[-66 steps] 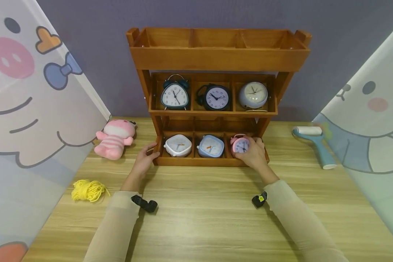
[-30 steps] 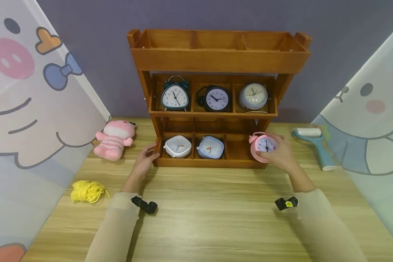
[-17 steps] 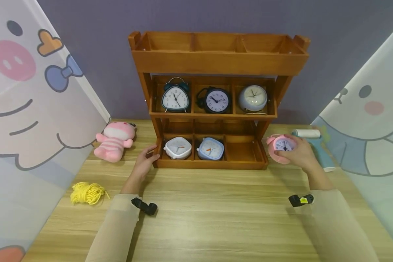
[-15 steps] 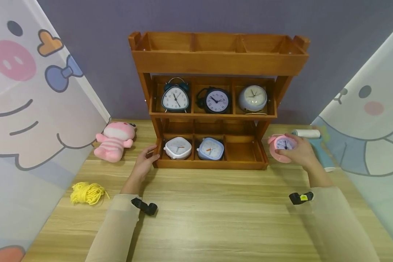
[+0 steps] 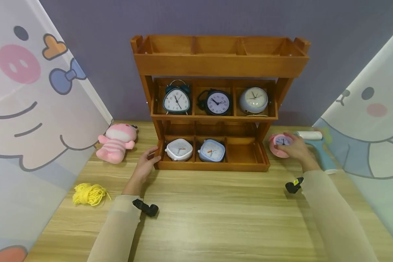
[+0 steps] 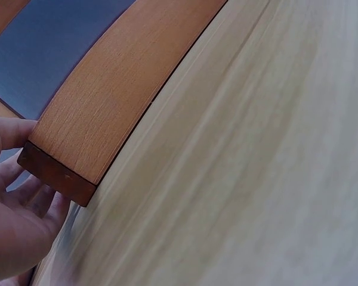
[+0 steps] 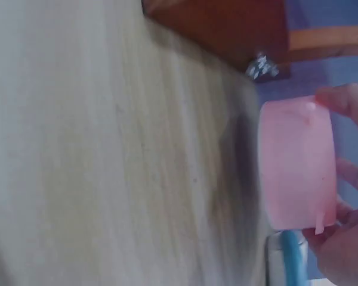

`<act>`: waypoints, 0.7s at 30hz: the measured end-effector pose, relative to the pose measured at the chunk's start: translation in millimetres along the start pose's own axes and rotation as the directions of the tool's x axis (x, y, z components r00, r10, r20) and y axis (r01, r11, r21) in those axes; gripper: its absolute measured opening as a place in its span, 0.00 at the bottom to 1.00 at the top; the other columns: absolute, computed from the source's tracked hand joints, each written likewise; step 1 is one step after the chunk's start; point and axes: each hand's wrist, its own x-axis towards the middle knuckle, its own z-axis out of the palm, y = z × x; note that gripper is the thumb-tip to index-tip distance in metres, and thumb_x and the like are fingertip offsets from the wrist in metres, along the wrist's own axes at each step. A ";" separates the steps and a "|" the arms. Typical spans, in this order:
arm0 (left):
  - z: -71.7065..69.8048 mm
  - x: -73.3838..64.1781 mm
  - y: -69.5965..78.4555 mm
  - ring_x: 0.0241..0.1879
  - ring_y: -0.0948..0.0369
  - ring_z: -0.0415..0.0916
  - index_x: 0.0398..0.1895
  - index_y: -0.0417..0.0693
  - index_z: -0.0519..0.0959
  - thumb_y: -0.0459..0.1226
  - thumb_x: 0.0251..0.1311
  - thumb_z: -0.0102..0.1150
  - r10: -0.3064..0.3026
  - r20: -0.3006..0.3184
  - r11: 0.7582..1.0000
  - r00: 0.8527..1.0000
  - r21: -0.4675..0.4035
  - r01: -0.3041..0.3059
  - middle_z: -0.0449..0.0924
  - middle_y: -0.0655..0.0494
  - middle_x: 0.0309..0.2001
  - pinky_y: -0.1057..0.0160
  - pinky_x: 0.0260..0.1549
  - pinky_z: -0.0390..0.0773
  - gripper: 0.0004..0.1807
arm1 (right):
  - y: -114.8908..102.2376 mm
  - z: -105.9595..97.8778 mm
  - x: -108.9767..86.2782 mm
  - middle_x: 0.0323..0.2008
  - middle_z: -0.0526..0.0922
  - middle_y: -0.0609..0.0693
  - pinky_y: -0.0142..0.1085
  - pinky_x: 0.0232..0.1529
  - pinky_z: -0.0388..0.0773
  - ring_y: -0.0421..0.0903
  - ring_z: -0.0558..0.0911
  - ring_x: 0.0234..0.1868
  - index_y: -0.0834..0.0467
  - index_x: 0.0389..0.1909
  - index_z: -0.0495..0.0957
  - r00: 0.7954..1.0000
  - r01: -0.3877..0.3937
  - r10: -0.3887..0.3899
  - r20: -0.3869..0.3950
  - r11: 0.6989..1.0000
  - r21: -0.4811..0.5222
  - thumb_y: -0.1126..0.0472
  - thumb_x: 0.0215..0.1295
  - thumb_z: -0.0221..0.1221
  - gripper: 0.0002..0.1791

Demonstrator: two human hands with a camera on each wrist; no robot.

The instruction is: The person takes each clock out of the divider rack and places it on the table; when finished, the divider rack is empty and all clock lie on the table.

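The pink round alarm clock [image 5: 279, 146] was in the right hand [image 5: 299, 149], whose thumb and fingers pinched its casing, with the hand at its three o'clock. Its white dial faced the head camera. It was over the table, just beside the right end of the three-tier brown wooden shelf [image 5: 221, 66] and apart from it; whether its base touched the pale wood-grain table [image 5: 216, 214] could not be told.

From the pink clock, at nine o'clock in the lower tier, the pale-blue rounded-square clock [image 5: 211, 150] lay in the middle compartment and the white rounded-square clock [image 5: 179, 149] in the left one. In the middle tier, the pale glossy spherical clock [image 5: 253, 100] was at eleven o'clock, the black round clock [image 5: 218, 103] at ten, and the dark-green triangular clock [image 5: 177, 101] between nine and ten. The blue-handled white lint roller [image 5: 321, 153] lay at three o'clock, partly behind the right hand.

At the shelf's eight o'clock, the left hand [image 5: 145, 166] gripped the lower tier's left end. Farther out lay the pink striped plush toy [image 5: 116, 143], between eight and nine, and the bundled yellow cord [image 5: 90, 194], at eight.
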 end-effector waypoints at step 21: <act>-3.0 12.8 -24.5 0.67 0.43 0.53 0.70 0.34 0.62 0.28 0.68 0.51 0.027 -0.036 1.000 0.999 0.009 -0.027 0.54 0.41 0.72 0.49 0.65 0.56 0.27 | 17.4 15.9 29.5 0.65 0.43 0.82 0.66 0.62 0.52 0.78 0.52 0.64 0.69 0.73 0.48 0.998 -0.055 0.053 0.040 0.998 0.040 0.49 0.66 0.59 0.46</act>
